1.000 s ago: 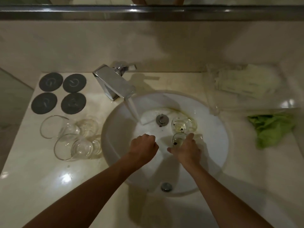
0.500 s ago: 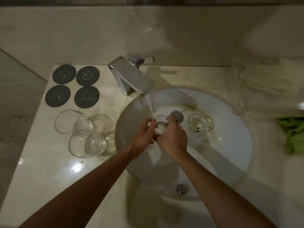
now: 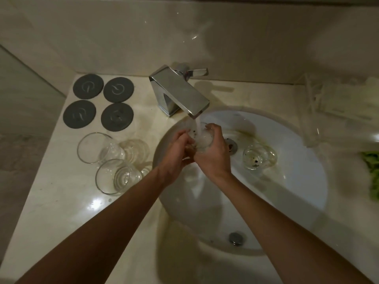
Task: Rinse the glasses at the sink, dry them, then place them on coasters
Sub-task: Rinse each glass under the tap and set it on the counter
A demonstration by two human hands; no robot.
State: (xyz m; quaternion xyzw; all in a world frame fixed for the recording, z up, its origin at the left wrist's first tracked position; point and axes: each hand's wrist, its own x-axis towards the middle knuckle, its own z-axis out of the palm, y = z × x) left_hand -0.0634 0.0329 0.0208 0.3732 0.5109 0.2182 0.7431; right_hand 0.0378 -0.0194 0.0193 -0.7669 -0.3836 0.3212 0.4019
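Both hands, left hand [image 3: 176,148] and right hand [image 3: 213,152], held one glass [image 3: 202,140] under the tap [image 3: 180,93] at 12 o'clock, probably to wash specks out.

glasses: 4 [image 3: 202,138] [image 3: 254,158] [image 3: 96,147] [image 3: 114,176] | coasters: 4 [image 3: 88,86] [image 3: 118,89] [image 3: 79,114] [image 3: 117,117] | faucet: 1 [image 3: 180,93] | green cloth: 1 [image 3: 372,173]

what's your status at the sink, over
Both hands, left hand and right hand, grip glass under running faucet. Second dirty glass waits in basin. Nothing blocking.
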